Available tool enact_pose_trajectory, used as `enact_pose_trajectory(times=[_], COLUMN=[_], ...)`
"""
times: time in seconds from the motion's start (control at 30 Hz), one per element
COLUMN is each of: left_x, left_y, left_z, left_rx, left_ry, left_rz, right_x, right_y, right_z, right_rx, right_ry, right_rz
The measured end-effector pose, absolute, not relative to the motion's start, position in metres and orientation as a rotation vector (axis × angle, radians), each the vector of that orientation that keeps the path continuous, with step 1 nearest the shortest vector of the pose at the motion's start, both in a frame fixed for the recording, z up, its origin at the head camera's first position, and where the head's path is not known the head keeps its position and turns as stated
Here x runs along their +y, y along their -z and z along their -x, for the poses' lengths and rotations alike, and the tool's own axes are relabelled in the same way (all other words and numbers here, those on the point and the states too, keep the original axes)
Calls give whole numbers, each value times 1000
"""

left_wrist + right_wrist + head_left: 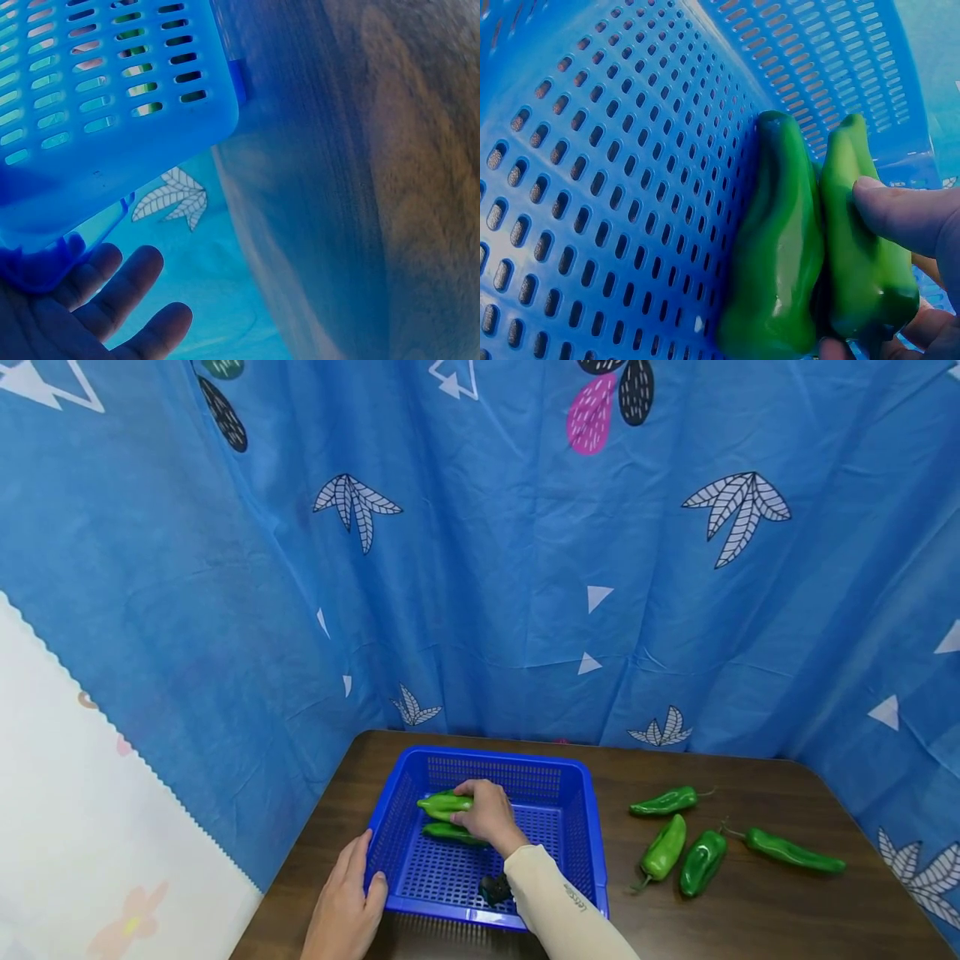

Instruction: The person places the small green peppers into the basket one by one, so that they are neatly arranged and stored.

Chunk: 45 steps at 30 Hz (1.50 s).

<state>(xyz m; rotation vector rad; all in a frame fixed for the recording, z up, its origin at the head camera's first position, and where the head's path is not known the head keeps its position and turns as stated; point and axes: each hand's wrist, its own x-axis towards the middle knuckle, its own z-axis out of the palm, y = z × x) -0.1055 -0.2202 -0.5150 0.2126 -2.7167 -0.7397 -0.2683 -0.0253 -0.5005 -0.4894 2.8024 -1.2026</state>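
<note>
A blue perforated plastic basket [596, 852] stands on the brown table. Inside it, my right hand [487, 814] grips a light green pepper [859, 262], with the thumb laid along its side. A darker green pepper [776, 247] lies right beside that one on the basket floor. My left hand [341, 902] is at the basket's left front corner and touches its side, fingers extended and thumb apart. In the left wrist view, its fingers [124, 292] show loosely spread by the blue rim.
Right of the basket, several green peppers [663, 850] lie loose on the wooden tabletop [750, 927]. A blue patterned curtain [517, 568] hangs behind the table, and a white cloth [90, 827] covers the left side.
</note>
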Motion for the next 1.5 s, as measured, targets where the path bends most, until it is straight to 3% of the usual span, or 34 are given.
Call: enact_pose_trajectory(times=[1.5], left_x=[-219], left_y=[521], left_z=[108], left_rx=[-2647], left_ry=[690], left_rz=[-195], right_x=[-14], right_y=[488], right_z=[261], right_rx=[2796], right_ry=[1370], right_rz=[447])
